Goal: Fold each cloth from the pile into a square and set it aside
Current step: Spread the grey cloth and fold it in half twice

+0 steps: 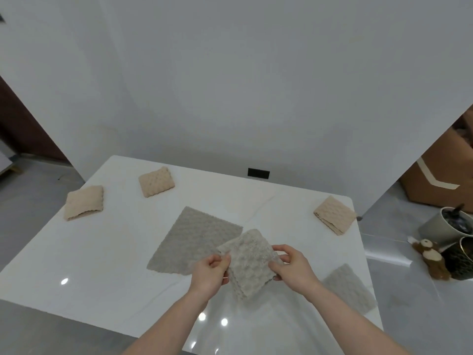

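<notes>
Two hands hold one folded grey bumpy cloth (249, 265) above the white glossy table (89, 265): my left hand (211, 274) pinches its left edge, my right hand (291, 267) grips its right edge, fingers curled underneath.

Table top (102, 252): white, glossy, marble-like with faint grey veins; mirrors ceiling lights as bright spots.
Held grey cloth (249, 265): soft textile, matt, raised bubble texture.
Flat grey cloth (194, 239): same matt bubbled weave.
Beige folded cloths (156, 181): quilted textile, matt, padded bumps.
Floor (399, 254): grey, polished, reflective.
Wall (230, 73): white, smooth, matt.
Box (435, 175): brown cardboard, matt.
Toy (432, 257): plush, fuzzy.
</notes>
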A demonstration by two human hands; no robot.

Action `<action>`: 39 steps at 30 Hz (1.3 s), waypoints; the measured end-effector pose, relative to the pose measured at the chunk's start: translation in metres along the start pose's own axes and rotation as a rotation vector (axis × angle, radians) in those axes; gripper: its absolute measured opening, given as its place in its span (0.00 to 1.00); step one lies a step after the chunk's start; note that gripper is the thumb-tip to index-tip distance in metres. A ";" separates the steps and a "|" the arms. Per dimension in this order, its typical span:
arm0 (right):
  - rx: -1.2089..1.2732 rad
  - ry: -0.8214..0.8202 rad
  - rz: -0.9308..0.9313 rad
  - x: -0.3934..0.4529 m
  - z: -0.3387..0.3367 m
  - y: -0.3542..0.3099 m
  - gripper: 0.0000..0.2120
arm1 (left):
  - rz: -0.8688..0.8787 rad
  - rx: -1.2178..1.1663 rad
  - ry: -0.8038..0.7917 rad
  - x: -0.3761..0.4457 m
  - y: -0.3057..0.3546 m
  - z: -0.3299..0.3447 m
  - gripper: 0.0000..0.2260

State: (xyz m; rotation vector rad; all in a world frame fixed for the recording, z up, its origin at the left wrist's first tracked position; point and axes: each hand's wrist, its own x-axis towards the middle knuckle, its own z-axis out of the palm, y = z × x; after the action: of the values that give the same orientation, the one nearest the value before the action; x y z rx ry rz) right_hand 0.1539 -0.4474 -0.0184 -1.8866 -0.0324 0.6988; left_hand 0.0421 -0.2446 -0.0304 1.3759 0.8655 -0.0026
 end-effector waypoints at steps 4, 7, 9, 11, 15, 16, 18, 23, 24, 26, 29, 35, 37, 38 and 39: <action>-0.021 -0.027 -0.023 0.028 -0.018 -0.009 0.16 | -0.007 0.008 -0.030 0.014 0.004 0.019 0.15; -0.037 -0.065 -0.031 0.050 -0.035 -0.014 0.17 | 0.007 0.034 -0.017 0.023 0.004 0.043 0.25; -0.052 -0.092 -0.037 0.069 -0.046 -0.019 0.18 | 0.040 0.037 0.015 0.026 0.010 0.062 0.23; -0.061 -0.119 -0.037 0.088 -0.056 -0.023 0.20 | 0.072 0.048 0.025 0.030 0.018 0.080 0.24; -0.067 -0.144 -0.033 0.124 -0.065 -0.033 0.21 | 0.118 0.028 0.027 0.049 0.035 0.098 0.28; -0.067 -0.144 -0.030 0.134 -0.065 -0.036 0.21 | 0.123 0.024 0.029 0.056 0.040 0.100 0.29; -0.082 -0.135 -0.029 0.155 -0.062 -0.043 0.21 | 0.130 0.040 0.031 0.074 0.049 0.103 0.31; -0.109 -0.083 -0.019 0.216 -0.045 -0.054 0.21 | 0.108 0.075 0.056 0.140 0.062 0.101 0.30; -0.113 -0.069 -0.018 0.229 -0.041 -0.056 0.20 | 0.106 0.100 0.048 0.154 0.062 0.101 0.28; -0.143 -0.049 -0.022 0.255 -0.034 -0.056 0.20 | 0.099 0.159 0.026 0.181 0.062 0.099 0.25; -0.198 -0.034 -0.031 0.297 -0.026 -0.057 0.19 | 0.071 0.238 -0.008 0.221 0.061 0.098 0.27; -0.276 -0.009 -0.065 0.374 -0.007 -0.055 0.18 | 0.052 0.351 -0.033 0.294 0.060 0.098 0.35; -0.327 -0.005 -0.081 0.395 0.000 -0.053 0.18 | 0.046 0.387 -0.062 0.314 0.061 0.096 0.37; -0.350 -0.004 -0.087 0.404 0.004 -0.052 0.19 | 0.042 0.412 -0.077 0.323 0.062 0.094 0.38; -0.375 -0.002 -0.091 0.413 0.007 -0.051 0.20 | 0.042 0.448 -0.090 0.332 0.062 0.091 0.39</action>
State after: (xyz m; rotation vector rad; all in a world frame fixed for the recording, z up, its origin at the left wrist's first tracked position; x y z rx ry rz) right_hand 0.5071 -0.2810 -0.1626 -2.2259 -0.2656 0.6661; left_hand 0.3527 -0.1496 -0.1603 1.7966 0.7878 -0.2370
